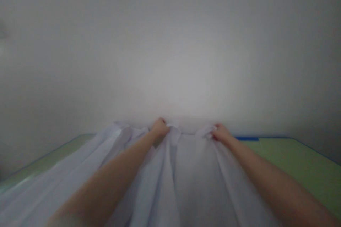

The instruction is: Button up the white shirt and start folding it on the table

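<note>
A large white cloth point(197, 170) hangs in folds between my outstretched arms and spreads toward the lower left. My left hand point(160, 127) is closed on its upper edge, a little left of the middle. Farther right, my right hand point(220, 133) pinches the same edge between thumb and fingers. The edge sags slightly between the two hands. Folds of the cloth hide part of the left fingers, and the whole view is somewhat blurred. Whether it is a sheet or a garment I cannot tell.
Beneath the cloth lies a green surface point(282, 159) with a blue border, showing at the right and far left. A blue strip point(247, 138) lies along its back edge. A plain pale wall point(181, 49) rises directly behind.
</note>
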The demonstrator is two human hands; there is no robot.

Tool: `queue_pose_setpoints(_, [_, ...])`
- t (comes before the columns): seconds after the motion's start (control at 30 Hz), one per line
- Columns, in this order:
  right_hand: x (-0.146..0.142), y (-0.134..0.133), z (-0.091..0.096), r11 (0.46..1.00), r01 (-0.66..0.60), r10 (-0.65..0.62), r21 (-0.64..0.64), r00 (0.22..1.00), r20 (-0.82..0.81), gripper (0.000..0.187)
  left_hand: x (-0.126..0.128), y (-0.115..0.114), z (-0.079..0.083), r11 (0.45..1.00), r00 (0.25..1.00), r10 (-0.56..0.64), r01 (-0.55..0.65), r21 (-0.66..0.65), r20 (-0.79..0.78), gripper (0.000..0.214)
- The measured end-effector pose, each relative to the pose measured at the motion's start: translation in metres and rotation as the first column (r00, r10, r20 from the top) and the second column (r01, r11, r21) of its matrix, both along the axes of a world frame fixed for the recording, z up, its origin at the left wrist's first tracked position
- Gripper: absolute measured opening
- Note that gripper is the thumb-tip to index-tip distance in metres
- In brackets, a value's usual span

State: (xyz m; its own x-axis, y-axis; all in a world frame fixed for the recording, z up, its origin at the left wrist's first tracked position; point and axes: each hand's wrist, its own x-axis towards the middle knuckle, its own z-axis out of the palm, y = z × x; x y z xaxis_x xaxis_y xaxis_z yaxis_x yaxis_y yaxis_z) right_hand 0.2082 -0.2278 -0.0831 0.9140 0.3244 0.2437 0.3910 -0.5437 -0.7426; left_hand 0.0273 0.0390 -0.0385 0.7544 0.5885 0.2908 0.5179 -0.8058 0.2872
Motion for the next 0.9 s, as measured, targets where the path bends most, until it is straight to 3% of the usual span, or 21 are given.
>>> queue_pose_setpoints(0.1, [-0.003, -0.016, -0.008, 0.999, 0.032, -0.031, 0.019, 0.999, -0.043, 0.062, -0.012, -0.010, 0.009, 0.996, 0.996, -0.064, 0.067, 0.059, -0.060, 0.036])
queue_pose_setpoints(0.17, [-0.005, -0.027, -0.012, 0.997, 0.062, -0.060, 0.033, 0.995, -0.079, 0.061, -0.015, -0.024, 0.010, 0.988, 0.985, -0.133, 0.142, 0.069, -0.110, 0.023])
queue_pose_setpoints(0.23, [-0.007, -0.036, -0.015, 0.996, 0.079, -0.073, 0.048, 0.990, -0.124, 0.042, -0.014, -0.041, 0.005, 0.980, 0.975, -0.173, 0.184, 0.070, -0.139, 0.017])
queue_pose_setpoints(0.3, [-0.011, -0.044, -0.018, 0.995, 0.075, -0.064, 0.060, 0.984, -0.168, 0.017, -0.010, -0.056, -0.003, 0.978, 0.973, -0.182, 0.194, 0.079, -0.142, 0.024])
queue_pose_setpoints(0.37, [-0.016, -0.048, -0.022, 0.995, 0.059, -0.043, 0.075, 0.980, -0.194, 0.004, -0.005, -0.066, -0.014, 0.980, 0.979, -0.167, 0.178, 0.092, -0.117, 0.034])
queue_pose_setpoints(0.57, [-0.022, -0.053, -0.027, 0.993, 0.021, -0.005, 0.114, 0.990, -0.144, 0.009, 0.010, -0.070, -0.035, 0.989, 0.992, -0.124, 0.126, 0.071, -0.040, 0.037])
queue_pose_setpoints(0.8, [-0.026, -0.058, -0.027, 0.994, 0.043, -0.038, 0.097, 0.998, -0.051, 0.029, 0.018, -0.070, -0.048, 0.994, 0.994, -0.107, 0.107, 0.007, 0.013, 0.044])
queue_pose_setpoints(0.9, [-0.029, -0.056, -0.026, 0.996, 0.034, -0.030, 0.087, 0.999, -0.041, 0.030, 0.023, -0.072, -0.052, 0.997, 0.995, -0.073, 0.074, -0.020, 0.074, 0.044])
